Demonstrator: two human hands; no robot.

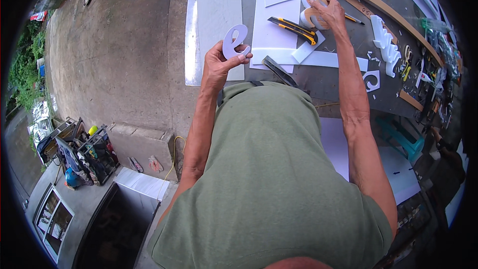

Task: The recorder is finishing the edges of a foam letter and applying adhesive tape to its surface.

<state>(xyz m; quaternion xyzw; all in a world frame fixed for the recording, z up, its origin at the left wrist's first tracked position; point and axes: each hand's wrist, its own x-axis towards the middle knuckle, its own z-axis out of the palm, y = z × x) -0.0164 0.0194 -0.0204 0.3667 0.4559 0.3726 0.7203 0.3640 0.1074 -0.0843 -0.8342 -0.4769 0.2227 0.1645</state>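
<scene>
A white looped, letter-shaped cut-out [231,40] is pinched in my left hand [219,65], near the table's front edge. My right hand [329,15] has its fingers closed on one of the tan-topped white letter pieces [316,17] bunched at the back of the table. A yellow-and-black utility knife [294,30] lies between my hands, partly over a short white strip [303,52]. Beneath it are a white sheet [271,17] and a long white strip [338,61]. A dark elongated tool [279,69] lies just right of my left hand.
The grey table [403,94] also holds a long wooden bar [398,17], a pencil [353,18], joined white letters [386,45], another cut-out [371,80], scissors [406,60], scraps and assorted tools. Below it stands a teal stool [403,139]. Concrete floor [109,45] lies to the left.
</scene>
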